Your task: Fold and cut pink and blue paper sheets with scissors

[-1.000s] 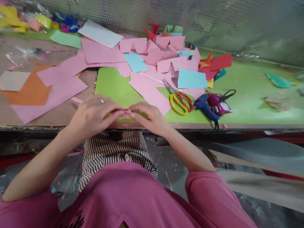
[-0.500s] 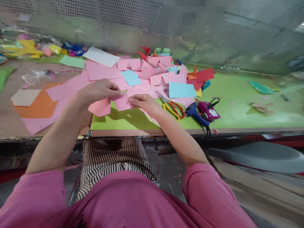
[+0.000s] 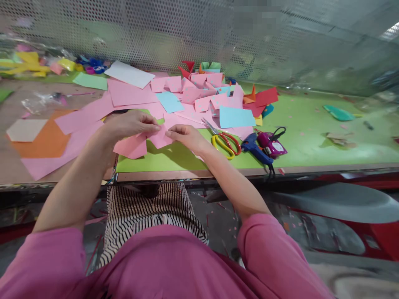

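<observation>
Between my two hands is a folded piece of pink paper [image 3: 160, 138], held a little above the green table mat. My left hand [image 3: 140, 123] pinches its upper left part, and my right hand [image 3: 183, 135] grips its right edge between thumb and fingers. A second pink flap [image 3: 132, 146] spreads out under my left hand; whether it joins the same piece I cannot tell. Scissors [image 3: 225, 143] with one yellow and one red handle lie just right of my right hand. Past them rest a blue glue gun [image 3: 256, 148] and a purple device [image 3: 272, 143].
Behind my hands lies a heap of folded pink paper pieces [image 3: 204, 93], some dotted, with light blue sheets [image 3: 237, 117] among them. Pink, orange [image 3: 54, 143] and white sheets cover the left side. A perforated metal panel [image 3: 140, 33] stands at the back. A grey stool seat [image 3: 336, 201] is at lower right.
The pink paper has tilted and its folds now stand at a sharper angle. Both hands keep their pinch on it. The view has shifted slightly.
</observation>
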